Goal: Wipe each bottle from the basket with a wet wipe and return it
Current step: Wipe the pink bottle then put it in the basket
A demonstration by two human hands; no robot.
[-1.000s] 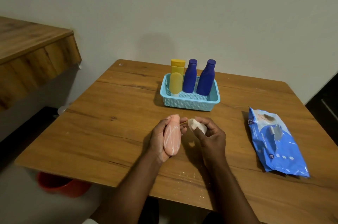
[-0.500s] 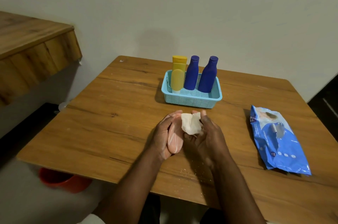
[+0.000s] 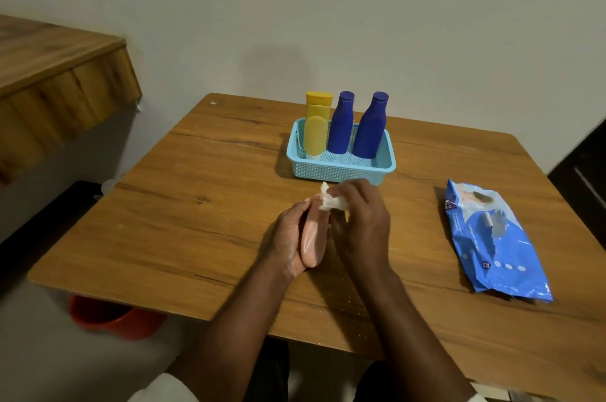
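A: Where's the bottle being wiped?

B: Peach-pink bottle (image 3: 314, 232) lies in the left hand (image 3: 290, 239), fingers curled round its left side, just above the tabletop (image 3: 203, 221). Long axis runs near-to-far, rounded base toward the person, far end toward the basket.

A: Right hand?

B: Right hand (image 3: 359, 221) sits just right of the bottle, fingers clamped on a crumpled white wet wipe (image 3: 331, 200), pressed at the bottle's far end. The wipe covers that end, so I can't tell the cap.

A: Basket relation?

B: Light blue mesh basket (image 3: 341, 169) is straight ahead, just beyond the right hand's knuckles. It holds a yellow bottle (image 3: 316, 126) at left and two dark blue bottles (image 3: 341, 123) (image 3: 370, 126), all upright. The front strip looks open, my guess for the return spot. The left hand already carries the bottle, so likely it makes the return: short push forward.

A: Any text?

B: Blue wet-wipe pack (image 3: 492, 241) lies flat at right, well apart from both hands. There's print on it, too small to read. Bottles show no legible labels.
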